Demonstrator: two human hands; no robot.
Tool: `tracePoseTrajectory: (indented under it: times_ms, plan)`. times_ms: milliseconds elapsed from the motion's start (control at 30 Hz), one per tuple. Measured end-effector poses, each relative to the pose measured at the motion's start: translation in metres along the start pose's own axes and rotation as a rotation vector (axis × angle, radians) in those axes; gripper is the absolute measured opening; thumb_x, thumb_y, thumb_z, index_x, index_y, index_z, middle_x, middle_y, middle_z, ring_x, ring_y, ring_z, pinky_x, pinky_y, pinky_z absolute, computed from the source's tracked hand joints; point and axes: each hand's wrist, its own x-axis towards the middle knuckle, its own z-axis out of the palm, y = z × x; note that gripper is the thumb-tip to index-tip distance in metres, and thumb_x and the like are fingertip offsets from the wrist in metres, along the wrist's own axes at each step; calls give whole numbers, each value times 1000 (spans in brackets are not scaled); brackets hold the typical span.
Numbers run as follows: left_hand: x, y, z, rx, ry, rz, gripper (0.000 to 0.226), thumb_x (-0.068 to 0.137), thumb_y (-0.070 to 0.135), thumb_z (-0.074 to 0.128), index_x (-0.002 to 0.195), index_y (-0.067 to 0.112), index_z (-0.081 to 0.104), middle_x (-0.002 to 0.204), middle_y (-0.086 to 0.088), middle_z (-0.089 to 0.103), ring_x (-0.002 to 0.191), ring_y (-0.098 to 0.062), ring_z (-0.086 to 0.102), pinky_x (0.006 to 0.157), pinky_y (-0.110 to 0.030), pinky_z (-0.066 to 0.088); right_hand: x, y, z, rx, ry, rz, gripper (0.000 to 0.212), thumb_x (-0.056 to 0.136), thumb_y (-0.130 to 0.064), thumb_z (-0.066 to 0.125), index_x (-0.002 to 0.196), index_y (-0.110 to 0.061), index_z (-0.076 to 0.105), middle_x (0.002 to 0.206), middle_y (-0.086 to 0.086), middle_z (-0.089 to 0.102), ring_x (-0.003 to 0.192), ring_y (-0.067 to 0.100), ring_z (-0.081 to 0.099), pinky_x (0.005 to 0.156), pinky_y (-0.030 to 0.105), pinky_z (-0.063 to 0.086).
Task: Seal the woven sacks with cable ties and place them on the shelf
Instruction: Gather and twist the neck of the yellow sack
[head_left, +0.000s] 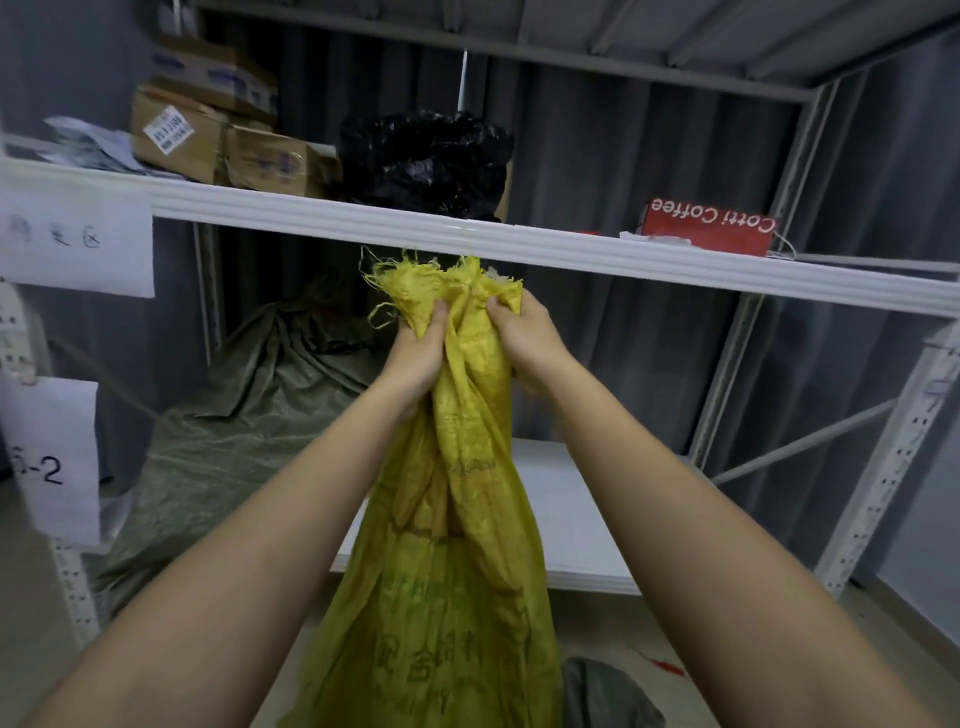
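A yellow woven sack (447, 587) with green print stands upright in front of me, its frayed mouth bunched together just below the white shelf beam (597, 252). My left hand (415, 358) grips the gathered neck from the left. From the right, my right hand (524, 338) grips the same neck. No cable tie shows on the neck or in either hand. A grey-green woven sack (249, 431) lies slumped on the left of the lower shelf.
The upper shelf carries cardboard boxes (208, 140), a black plastic bag (426, 161) and a red coffee box (711, 228). A white lower shelf board (566, 519) lies behind the sack. Paper labels (78, 239) hang on the left upright. Another dark sack (602, 696) is on the floor.
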Motion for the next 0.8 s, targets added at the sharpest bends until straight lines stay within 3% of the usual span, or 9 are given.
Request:
tracePoseTrajectory:
  times_ms: [100,167,300,400,533,633,733,800]
  plan:
    - [-12,-3,10,-24,-77,-52,81,81,70,42,145,21,30,132,-7,55,116,-24,57,100,-44,47,-1,2,-5,-174,-4,-47,14,94,-11,53,92,-21,63,90,-1,66,89,17,63,82,33,52]
    - [-17,-5,11,-40,-170,-31,88,72,68,48,142,18,34,128,-9,59,110,-23,61,94,-41,51,0,3,-8,-175,-3,-9,15,90,-10,61,82,-21,66,81,0,67,81,18,64,78,36,54]
    - [-18,-14,9,33,-287,35,56,80,22,72,131,16,47,113,1,63,104,-15,62,83,-25,52,-3,-3,-16,-74,-29,84,10,82,-9,71,76,-17,68,78,0,69,73,12,66,67,25,56]
    - [-20,-18,10,106,-236,-11,45,81,15,71,123,14,54,101,1,64,90,-13,62,68,-19,48,-10,0,-22,-83,-24,44,7,82,-10,71,88,-12,69,82,-2,69,75,7,65,63,16,54]
    - [-22,-27,17,130,-167,-64,29,85,22,66,112,16,59,99,-2,65,87,-17,63,70,-26,50,-21,31,-31,6,-9,38,42,81,-1,63,120,-13,55,102,-1,62,99,17,60,78,24,51]
    - [-19,-33,19,209,-111,-79,22,84,25,65,105,18,63,100,-5,66,95,-23,63,84,-33,51,-37,65,-39,76,-251,201,89,67,-8,70,143,-21,26,120,0,54,107,17,56,85,31,51]
    - [-17,-31,21,380,-238,-10,20,83,30,65,101,23,64,102,-2,67,98,-20,62,88,-34,50,-56,88,-29,-134,-398,325,115,60,-28,87,145,-30,9,134,1,46,120,18,52,100,41,47]
    - [-19,-25,26,519,-343,65,27,82,33,66,107,23,64,107,1,65,102,-17,60,88,-31,47,-60,99,-13,-247,-261,237,114,54,-37,89,142,-22,18,129,2,51,116,16,55,97,35,49]
